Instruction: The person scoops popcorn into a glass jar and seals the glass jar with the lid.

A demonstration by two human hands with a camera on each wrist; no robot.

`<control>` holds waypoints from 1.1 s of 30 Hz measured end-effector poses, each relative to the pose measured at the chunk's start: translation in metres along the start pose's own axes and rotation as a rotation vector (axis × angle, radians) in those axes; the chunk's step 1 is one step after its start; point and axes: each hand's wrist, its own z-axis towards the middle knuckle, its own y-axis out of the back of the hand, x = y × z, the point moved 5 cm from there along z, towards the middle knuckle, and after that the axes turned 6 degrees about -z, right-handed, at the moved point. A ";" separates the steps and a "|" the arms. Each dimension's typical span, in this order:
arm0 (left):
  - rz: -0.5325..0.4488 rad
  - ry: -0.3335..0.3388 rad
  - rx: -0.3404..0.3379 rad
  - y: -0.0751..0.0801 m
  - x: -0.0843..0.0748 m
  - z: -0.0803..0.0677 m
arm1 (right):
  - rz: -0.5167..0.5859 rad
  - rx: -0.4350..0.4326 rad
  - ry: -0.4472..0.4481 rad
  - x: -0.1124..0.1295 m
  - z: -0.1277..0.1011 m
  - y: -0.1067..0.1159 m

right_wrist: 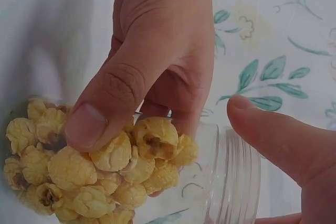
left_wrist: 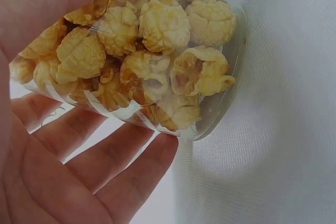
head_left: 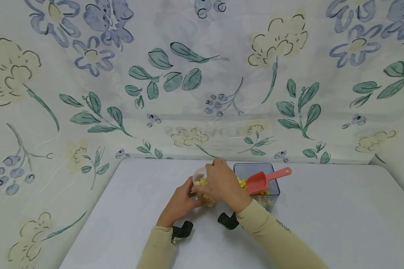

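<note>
On the tabletop, centre: my left hand cups a clear jar of popcorn, tilted w/ its mouth toward my right hand. Right fingers curl over the jar, thumb apart at the rim. Bin w/ scoop just right.

Soft, even light, bright throughout, with only faint shadows on the counter. The head view bows at its edges. Both wrist views are close and slightly soft.
</note>
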 end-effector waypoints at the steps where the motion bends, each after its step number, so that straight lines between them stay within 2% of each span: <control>1: 0.000 0.002 0.000 0.000 0.001 0.000 | 0.001 0.000 0.009 0.000 0.001 0.000; 8: -0.031 0.028 0.005 0.000 0.002 0.000 | -0.016 0.027 0.075 -0.001 0.005 0.002; 27: -0.054 -0.006 0.011 0.001 0.002 0.000 | 0.066 0.112 0.219 -0.001 0.012 0.009; 33: -0.043 0.006 0.008 0.002 0.002 0.001 | 0.085 0.150 0.235 -0.002 0.011 0.010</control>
